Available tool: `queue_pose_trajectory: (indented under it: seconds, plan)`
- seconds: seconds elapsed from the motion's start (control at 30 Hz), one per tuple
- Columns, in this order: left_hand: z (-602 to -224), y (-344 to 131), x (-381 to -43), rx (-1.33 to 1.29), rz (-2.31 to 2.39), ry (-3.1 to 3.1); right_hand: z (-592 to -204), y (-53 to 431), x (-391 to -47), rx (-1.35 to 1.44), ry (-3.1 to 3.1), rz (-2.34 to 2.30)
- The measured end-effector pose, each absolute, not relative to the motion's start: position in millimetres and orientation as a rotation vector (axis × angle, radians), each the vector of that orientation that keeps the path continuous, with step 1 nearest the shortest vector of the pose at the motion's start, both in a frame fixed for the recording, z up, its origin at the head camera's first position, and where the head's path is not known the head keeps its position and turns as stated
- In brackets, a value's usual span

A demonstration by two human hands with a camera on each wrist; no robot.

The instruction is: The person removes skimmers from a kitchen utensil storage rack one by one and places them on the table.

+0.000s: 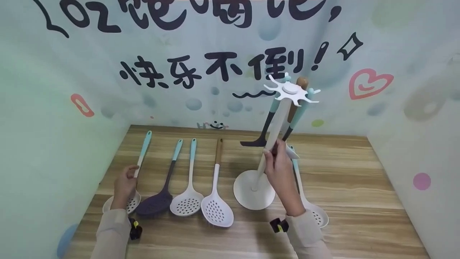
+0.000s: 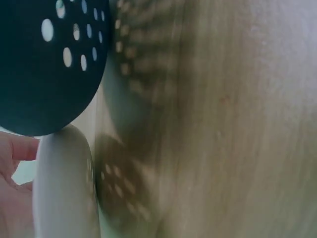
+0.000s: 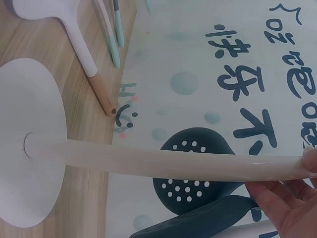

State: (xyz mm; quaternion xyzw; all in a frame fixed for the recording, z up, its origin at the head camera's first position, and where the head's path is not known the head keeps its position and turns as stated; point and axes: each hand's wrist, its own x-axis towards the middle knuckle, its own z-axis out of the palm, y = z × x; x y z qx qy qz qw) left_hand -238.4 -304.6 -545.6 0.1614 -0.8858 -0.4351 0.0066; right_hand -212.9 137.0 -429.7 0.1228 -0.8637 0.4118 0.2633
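Note:
At the far left of the head view, my left hand (image 1: 124, 185) pinches the neck of a white skimmer (image 1: 145, 145) with a light blue handle, covering part of its perforated head. In the left wrist view, a dark perforated utensil head (image 2: 54, 69) lies close to a pale rounded edge. My right hand (image 1: 280, 171) grips the pole (image 3: 198, 164) of a white utensil stand (image 1: 291, 90), which has a round base (image 1: 248, 199) and a hooked top. Several utensils with light blue or brown handles hang from its hooks, including a dark perforated one (image 3: 190, 141).
Between the hands on the wooden table (image 1: 179, 237) lie a dark utensil (image 1: 156, 204), a white skimmer (image 1: 186, 205) and a brown-handled skimmer (image 1: 217, 214). Another white skimmer (image 1: 316, 214) lies right of the stand, partly behind the right arm. A printed backdrop (image 1: 179, 108) rises behind.

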Motion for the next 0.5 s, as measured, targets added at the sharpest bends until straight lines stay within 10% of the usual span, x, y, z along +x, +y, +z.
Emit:
queue_pose_trajectory:
  seconds: [0.5]
  plan:
    - [-539.0, -297.7, -243.7, 0.424, -1.492, -2.920, -428.2, 137.9, -212.8, 0.324, -2.340, 1.148]
